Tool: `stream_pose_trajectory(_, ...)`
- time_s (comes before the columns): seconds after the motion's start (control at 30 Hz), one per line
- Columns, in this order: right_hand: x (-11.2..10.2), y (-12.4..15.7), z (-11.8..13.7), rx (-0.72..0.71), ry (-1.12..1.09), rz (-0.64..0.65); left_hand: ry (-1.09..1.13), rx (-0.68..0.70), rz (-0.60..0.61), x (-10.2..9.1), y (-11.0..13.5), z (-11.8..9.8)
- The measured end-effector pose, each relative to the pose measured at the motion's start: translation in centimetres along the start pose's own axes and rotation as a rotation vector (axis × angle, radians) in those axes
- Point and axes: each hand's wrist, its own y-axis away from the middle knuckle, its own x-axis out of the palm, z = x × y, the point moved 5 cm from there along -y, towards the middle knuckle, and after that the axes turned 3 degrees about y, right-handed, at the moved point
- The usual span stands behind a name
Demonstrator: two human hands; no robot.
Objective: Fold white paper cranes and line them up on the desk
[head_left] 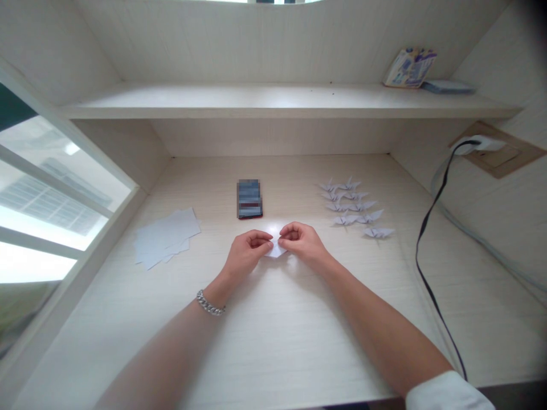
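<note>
Between my two hands is a small piece of folded white paper [277,249], held just above or on the desk. My left hand [250,249], with a chain bracelet [210,303] on its wrist, pinches the paper's left side between thumb and fingers. On the other side, my right hand [302,240] grips the paper with thumb and fingertips. Parts of the paper are hidden behind the fingers. To the right stand several folded white paper cranes [351,206] in rows, with a single crane [378,233] at the front.
Loose white paper sheets [168,236] lie overlapping at the left. A phone [249,199] with a blurred screen lies beyond my hands. A black cable [421,239] runs from a wall socket [499,149] down the right side. A shelf [273,111] spans the back, carrying a small colourful package [410,68].
</note>
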Motion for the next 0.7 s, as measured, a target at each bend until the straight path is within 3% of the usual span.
stream_pose_trajectory(0.27,0.13,0.16,-0.08,0.143,-0.087,0.044,-0.007,0.022,-0.002,-0.04,0.06,-0.08)
stream_pose_trajectory(0.5,0.45,0.04,-0.07,0.011,0.019,0.093,-0.090,0.034,0.036,0.29,0.16,-0.13)
stream_pose_trajectory(0.7,0.04,-0.13,-0.36,0.024,0.061,0.042,-0.033,-0.005,0.032,0.06,-0.11,0.03)
